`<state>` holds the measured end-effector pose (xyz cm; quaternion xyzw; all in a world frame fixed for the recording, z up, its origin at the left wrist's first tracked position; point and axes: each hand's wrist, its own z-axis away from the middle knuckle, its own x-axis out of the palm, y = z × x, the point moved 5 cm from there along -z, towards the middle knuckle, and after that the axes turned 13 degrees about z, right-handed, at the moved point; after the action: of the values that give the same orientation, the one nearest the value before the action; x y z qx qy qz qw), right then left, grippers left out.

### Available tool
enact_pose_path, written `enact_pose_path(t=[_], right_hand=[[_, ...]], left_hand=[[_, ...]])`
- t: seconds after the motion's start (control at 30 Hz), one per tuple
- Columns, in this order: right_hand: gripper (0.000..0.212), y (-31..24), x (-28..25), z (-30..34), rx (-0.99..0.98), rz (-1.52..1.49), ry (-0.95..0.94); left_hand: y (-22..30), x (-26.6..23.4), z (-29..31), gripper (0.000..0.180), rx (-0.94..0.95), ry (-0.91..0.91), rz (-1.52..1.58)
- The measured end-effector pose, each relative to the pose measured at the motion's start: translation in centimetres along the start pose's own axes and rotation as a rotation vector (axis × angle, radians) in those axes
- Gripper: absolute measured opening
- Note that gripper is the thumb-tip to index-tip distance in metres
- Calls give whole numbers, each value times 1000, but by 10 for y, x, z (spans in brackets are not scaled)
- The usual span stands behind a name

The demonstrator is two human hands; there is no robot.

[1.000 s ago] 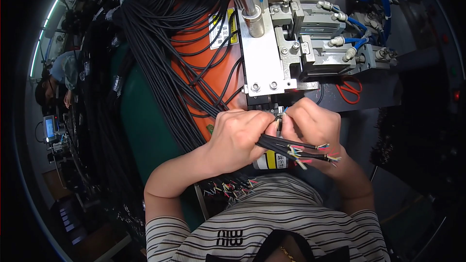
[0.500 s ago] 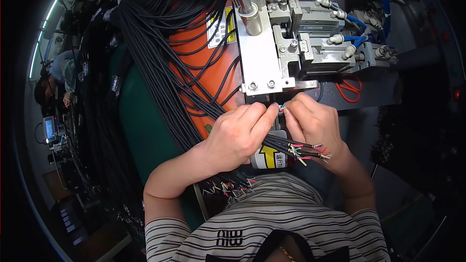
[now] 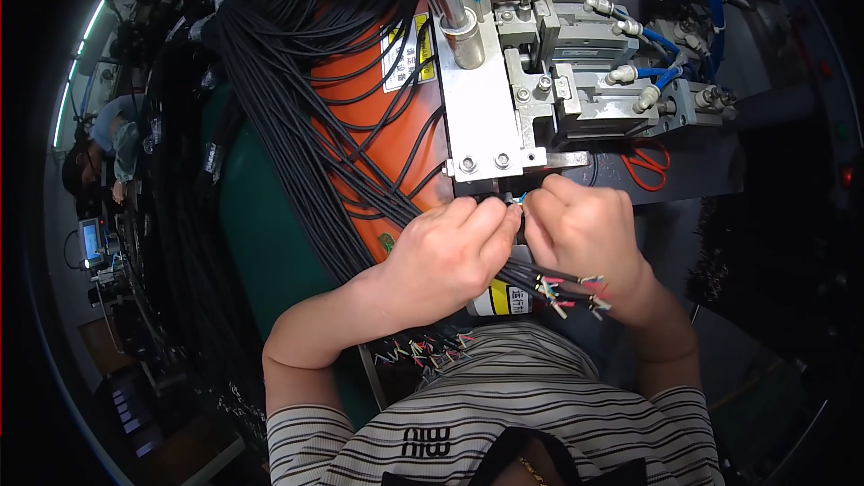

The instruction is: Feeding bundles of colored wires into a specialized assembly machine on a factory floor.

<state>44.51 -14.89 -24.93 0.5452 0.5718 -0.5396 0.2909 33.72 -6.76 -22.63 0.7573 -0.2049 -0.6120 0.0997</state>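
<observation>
My left hand [image 3: 447, 256] is closed, thumb and forefinger pinching the end of a black cable. From that end stick thin coloured wires [image 3: 520, 200], blue and white among them, just in front of the machine's metal plate [image 3: 481, 121]. My right hand [image 3: 583, 225] is closed on these wires from the other side, its fingertips almost touching the left ones. Below my left palm, several more black cables [image 3: 544, 272] run out to the right; their ends are stripped to red, yellow, white and green wires. My fingers hide most of the pinched end.
A thick bundle of black cables [image 3: 288, 153] hangs over an orange surface [image 3: 360, 126] on the left. More stripped ends [image 3: 423, 348] lie near my lap. Pneumatic cylinders [image 3: 598, 108] and red-handled scissors [image 3: 646, 166] sit at the right. Another person [image 3: 115, 139] is at the far left.
Both hands remain together by the plate and have shifted slightly. The right fingers have curled a little more over the wires, and the loose cable ends have dipped.
</observation>
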Motion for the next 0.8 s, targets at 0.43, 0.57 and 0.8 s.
enact_pose_path(t=[0.43,0.57,0.8], right_hand=[[9,11,10,8,84,-226,200],[9,12,7,4,31,-289,229],[5,16,13,0,93,-318,84]], left_hand=[[-6,4,5,50,11,57,76],[-5,3,5,50,11,47,62],[-6,-1,1,44,-88,42,47]])
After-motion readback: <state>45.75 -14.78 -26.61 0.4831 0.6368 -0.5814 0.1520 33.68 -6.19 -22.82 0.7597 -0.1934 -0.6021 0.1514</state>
